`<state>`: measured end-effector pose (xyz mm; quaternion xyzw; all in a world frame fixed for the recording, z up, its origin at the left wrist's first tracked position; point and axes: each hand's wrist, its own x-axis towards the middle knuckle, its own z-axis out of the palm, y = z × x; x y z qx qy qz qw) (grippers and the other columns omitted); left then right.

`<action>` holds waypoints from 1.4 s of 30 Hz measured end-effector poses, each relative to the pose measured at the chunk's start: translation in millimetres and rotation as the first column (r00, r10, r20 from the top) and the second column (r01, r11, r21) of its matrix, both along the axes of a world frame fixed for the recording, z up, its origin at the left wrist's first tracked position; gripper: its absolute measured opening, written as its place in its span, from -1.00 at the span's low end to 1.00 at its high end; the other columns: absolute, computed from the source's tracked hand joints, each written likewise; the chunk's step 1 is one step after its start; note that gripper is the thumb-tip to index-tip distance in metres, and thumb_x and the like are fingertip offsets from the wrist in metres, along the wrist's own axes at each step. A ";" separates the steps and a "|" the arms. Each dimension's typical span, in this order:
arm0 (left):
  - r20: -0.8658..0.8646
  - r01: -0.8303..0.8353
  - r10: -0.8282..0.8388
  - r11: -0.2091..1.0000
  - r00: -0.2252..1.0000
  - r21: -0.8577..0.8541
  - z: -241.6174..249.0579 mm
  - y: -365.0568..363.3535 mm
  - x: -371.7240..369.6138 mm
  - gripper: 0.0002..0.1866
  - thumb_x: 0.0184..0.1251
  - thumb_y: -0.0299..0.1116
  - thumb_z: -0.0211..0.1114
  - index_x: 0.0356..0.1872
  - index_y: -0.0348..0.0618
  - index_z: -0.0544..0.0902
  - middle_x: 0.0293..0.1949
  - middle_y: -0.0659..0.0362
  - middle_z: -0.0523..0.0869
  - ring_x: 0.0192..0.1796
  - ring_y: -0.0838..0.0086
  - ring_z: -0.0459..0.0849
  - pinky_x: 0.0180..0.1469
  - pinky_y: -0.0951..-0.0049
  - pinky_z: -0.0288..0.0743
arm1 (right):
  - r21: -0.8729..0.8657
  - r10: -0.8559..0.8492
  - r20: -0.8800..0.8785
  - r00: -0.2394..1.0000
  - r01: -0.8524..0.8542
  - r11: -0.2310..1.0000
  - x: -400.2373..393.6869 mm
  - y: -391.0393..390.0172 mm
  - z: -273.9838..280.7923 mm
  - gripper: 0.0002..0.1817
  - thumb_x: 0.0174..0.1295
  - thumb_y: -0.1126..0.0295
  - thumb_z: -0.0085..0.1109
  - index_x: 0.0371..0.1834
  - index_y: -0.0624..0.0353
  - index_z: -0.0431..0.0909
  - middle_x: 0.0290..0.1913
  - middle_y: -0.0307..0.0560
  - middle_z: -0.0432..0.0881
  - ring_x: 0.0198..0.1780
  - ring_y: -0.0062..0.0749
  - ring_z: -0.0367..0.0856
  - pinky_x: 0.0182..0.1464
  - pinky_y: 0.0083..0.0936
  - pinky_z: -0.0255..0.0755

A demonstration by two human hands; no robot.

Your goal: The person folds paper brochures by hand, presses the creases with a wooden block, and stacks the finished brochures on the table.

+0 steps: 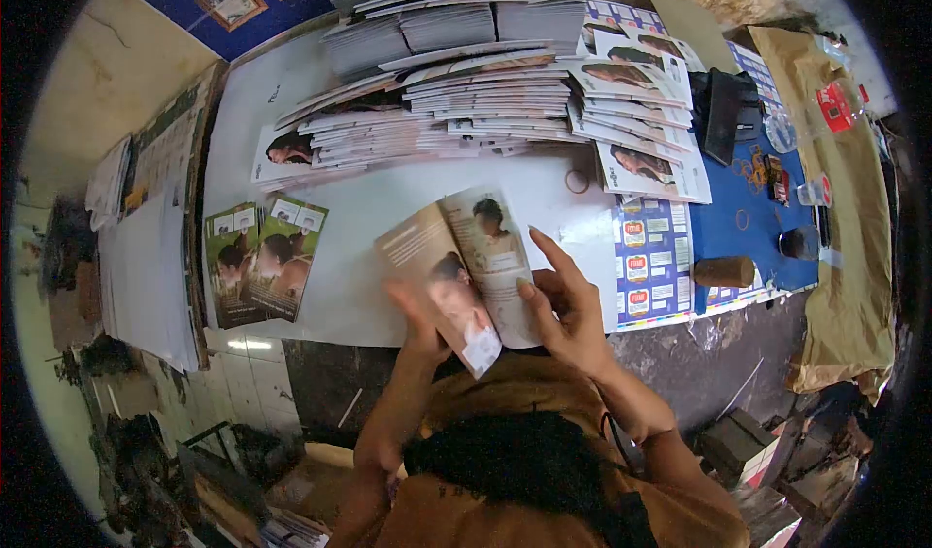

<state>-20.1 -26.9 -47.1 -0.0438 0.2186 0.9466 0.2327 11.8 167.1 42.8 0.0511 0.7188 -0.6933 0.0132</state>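
Observation:
I hold a printed brochure [466, 266] with portrait photos, partly folded and raised over the near edge of the table. My left hand [419, 323] grips its lower left panel from beneath. My right hand [566, 305] presses against its right panel, fingers spread, thumb on the paper. Large stacks of the same brochures [466, 101] lie unfolded across the back of the white-covered table [369, 208]. Two folded brochures [264, 257] rest at the table's left end.
A blue printed sheet [652, 257] covers the table's right part, with a brown cylinder [723, 271], rubber bands [748, 171] and a black pouch [726, 111] on it. Brown wrapping paper [840, 218] hangs at the far right. Paper piles [146, 257] stand at the left.

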 end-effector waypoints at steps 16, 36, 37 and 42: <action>-0.097 0.026 -0.120 0.750 0.988 -0.661 93.4 -14.9 -13.7 -0.30 0.49 -0.28 0.20 0.55 -0.27 0.19 0.39 -0.02 0.46 0.37 0.35 0.46 0.42 0.39 0.27 | 0.688 0.555 -0.337 0.761 -0.203 0.697 -6.7 32.8 3.4 -0.38 0.10 0.50 0.34 0.33 0.12 0.54 -0.11 -0.03 0.68 -0.14 -0.24 0.66 -0.06 -0.39 0.50; -0.284 0.003 -0.221 0.795 0.933 -0.607 70.4 20.7 4.7 0.08 0.19 0.03 0.46 0.58 -0.24 0.04 0.23 0.01 0.51 0.23 0.27 0.57 0.28 0.24 0.50 | 0.000 0.258 0.022 0.966 -0.258 0.966 -2.1 4.5 3.6 -0.62 0.00 0.40 0.63 -0.35 0.22 0.50 -0.41 -0.25 0.53 -0.34 -0.65 0.42 -0.28 -0.58 0.38; -0.321 -0.002 -0.193 0.854 0.927 -0.520 64.4 18.3 4.0 -0.09 0.29 -0.14 0.39 0.54 -0.31 0.11 0.26 0.03 0.53 0.20 0.37 0.59 0.28 0.30 0.46 | -0.001 0.270 0.036 0.962 -0.270 0.963 -4.5 7.1 4.0 -0.61 -0.01 0.38 0.64 -0.33 0.22 0.51 -0.41 -0.25 0.54 -0.34 -0.65 0.42 -0.27 -0.58 0.38; -0.271 -0.021 -0.140 0.856 0.952 -0.516 70.5 26.4 9.6 -0.15 0.33 -0.07 0.36 0.49 -0.33 0.19 0.28 0.03 0.53 0.21 0.39 0.59 0.29 0.32 0.45 | 0.049 0.302 -0.120 0.946 -0.298 0.953 -3.8 3.9 7.2 -0.56 -0.08 0.36 0.69 -0.29 0.20 0.54 -0.35 -0.33 0.54 -0.32 -0.68 0.42 -0.25 -0.63 0.35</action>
